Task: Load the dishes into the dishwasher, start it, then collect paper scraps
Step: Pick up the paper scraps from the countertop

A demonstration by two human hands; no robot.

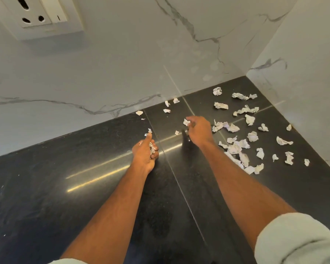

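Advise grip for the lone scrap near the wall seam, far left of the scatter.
Take the scrap by its raised crumpled edges with a fingertip pinch from above. It lies flat and small on the counter, close to the wall, so a sideways approach from behind looks blocked. The left hand, nearer, already holds scraps; the right hand pinches one too.

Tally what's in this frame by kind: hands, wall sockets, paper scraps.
Hands: 2, left hand and right hand, each holding paper
Wall socket: 1
Paper scraps: roughly 30; some are clumped, so no exact count
Total: roughly 33
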